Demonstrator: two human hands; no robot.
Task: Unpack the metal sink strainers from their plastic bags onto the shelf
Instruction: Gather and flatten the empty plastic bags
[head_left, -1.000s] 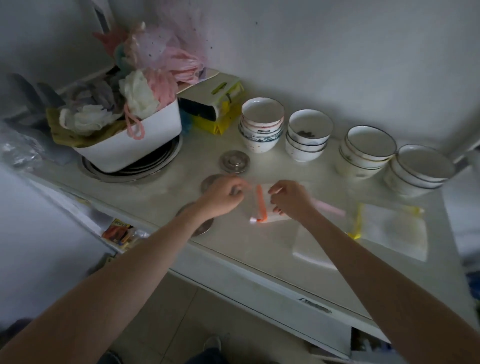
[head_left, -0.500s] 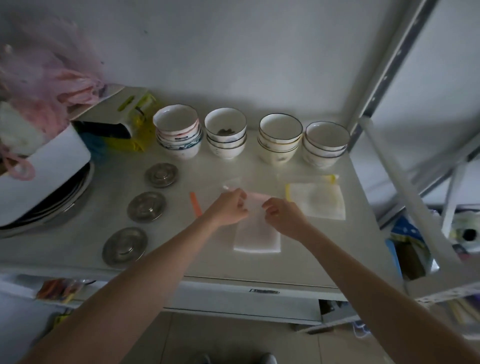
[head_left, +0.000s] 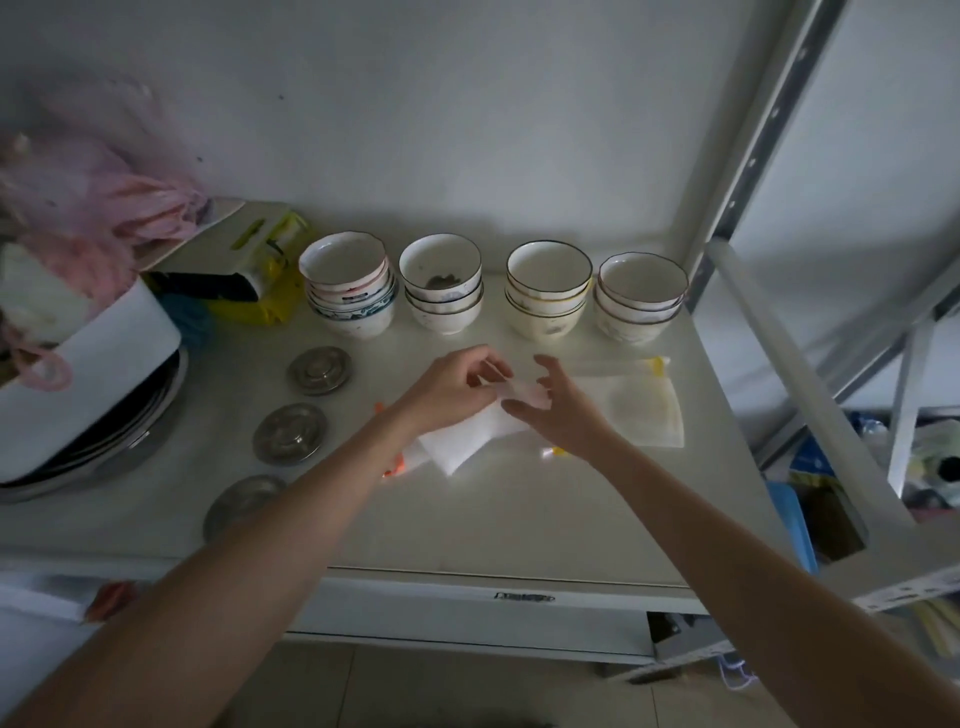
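I see left hand (head_left: 451, 387) pinching limp, slippery pink-topped bag (head_left: 467, 434), right hand (head_left: 563, 410) fingers spread; grip its top strip.

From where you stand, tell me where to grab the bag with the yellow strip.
Pinch the yellow-strip bag at its near right corner, coming from the right hand's side. It lies flat on the shelf, so only edges lift; that corner looks clear of the bowls.

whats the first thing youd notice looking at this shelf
Two bare hands meet mid-shelf: the left hand pinches the pink-topped plastic bag while the right hand hovers open beside it. Three metal strainers lie in a line to the left, and four stacks of bowls stand along the back wall.
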